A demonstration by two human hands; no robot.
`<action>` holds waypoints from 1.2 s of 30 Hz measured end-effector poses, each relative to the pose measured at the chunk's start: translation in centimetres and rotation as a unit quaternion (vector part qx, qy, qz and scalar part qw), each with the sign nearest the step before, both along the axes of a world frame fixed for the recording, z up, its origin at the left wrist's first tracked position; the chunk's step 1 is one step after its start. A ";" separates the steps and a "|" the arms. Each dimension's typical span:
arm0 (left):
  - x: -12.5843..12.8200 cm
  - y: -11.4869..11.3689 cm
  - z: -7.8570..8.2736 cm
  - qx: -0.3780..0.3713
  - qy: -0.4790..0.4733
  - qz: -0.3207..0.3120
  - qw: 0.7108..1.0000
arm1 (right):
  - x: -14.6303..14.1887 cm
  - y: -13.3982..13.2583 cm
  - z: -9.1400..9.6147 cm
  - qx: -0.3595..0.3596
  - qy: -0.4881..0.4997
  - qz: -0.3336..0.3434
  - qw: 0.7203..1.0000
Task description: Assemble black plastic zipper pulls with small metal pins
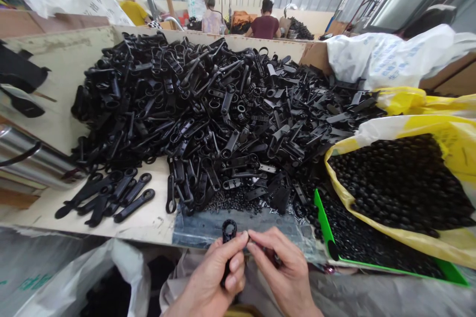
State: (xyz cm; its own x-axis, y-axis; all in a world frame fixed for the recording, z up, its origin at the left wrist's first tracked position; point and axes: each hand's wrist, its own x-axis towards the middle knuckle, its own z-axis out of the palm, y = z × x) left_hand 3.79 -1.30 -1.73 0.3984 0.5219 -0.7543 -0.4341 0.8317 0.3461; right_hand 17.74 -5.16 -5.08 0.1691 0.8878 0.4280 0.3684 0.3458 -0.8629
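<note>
At the front edge of the bench (156, 218) the left hand (219, 277) clamps 1 black lever (229, 232) — long axis upright, ring on top. The right hand (284, 270) pinches shut just right of it (content hidden).

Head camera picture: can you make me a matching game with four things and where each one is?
Things:
1. black part
2. yellow bag
3. green tray
4. big black pile

Places:
A. middle of the table
B. held in the left hand
C. far right, full of small round black pieces
D. front right, partly under the bag

Pairs: 1-B, 2-C, 3-D, 4-A.
</note>
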 end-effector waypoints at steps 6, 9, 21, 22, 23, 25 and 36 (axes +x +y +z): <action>-0.7 -0.1 0.0 0.054 0.015 -0.056 0.997 | 0.3 -0.1 0.1 -0.028 0.003 -0.012 1.000; -1.8 -0.3 -0.1 0.103 -0.006 -0.116 0.988 | 0.6 -0.1 0.3 -0.040 0.016 -0.023 0.999; -4.6 -0.6 -0.7 0.249 0.044 -0.239 0.937 | -0.3 0.6 0.3 0.007 -0.105 0.071 0.992; -4.7 -0.5 -0.7 0.254 0.058 -0.238 0.936 | -0.3 0.6 0.2 0.007 -0.111 0.070 0.991; -4.9 -0.5 -0.6 0.258 0.071 -0.240 0.933 | -0.3 0.6 0.2 0.007 -0.116 0.068 0.991; -5.1 -0.5 -0.6 0.260 0.102 -0.247 0.928 | -0.4 0.5 0.1 0.001 -0.120 0.062 0.991; -4.9 -1.7 -2.9 0.369 0.319 -0.272 0.829 | -1.6 -0.1 0.4 -0.016 -0.132 0.048 0.990</action>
State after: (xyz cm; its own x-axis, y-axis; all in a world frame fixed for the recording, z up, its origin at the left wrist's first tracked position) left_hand -1.12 -2.96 -4.68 0.3687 0.8095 -0.4570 0.4038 0.3033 0.8631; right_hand 16.12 -5.25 -4.70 -0.0305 0.9082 0.4174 0.5496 0.3641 -0.7519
